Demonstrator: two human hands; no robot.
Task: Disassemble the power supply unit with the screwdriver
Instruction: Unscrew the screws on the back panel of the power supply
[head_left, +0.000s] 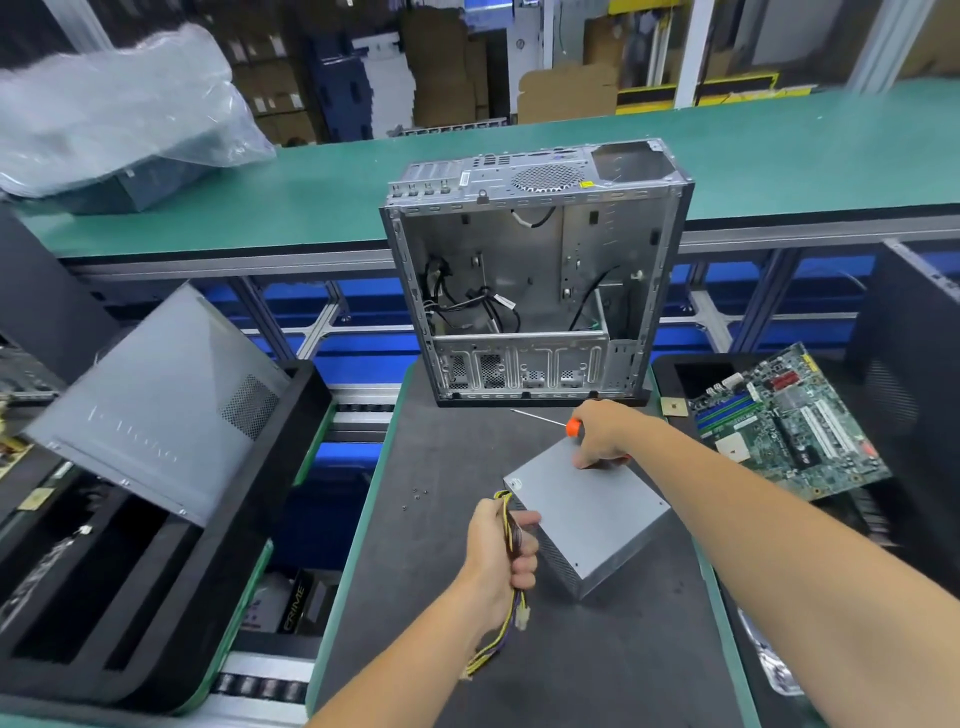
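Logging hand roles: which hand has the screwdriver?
The right hand grips the orange-handled screwdriver over the power supply unit. The left hand grips the unit's cable bundle instead.

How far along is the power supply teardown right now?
Done: the power supply unit is out of the emptied computer case and lies on the dark mat, with a few loose screws beside it. In hand: the left hand grips its cable bundle; the right hand holds the orange-handled screwdriver while touching the unit's top. Left: its cover looks closed, so opening it remains.
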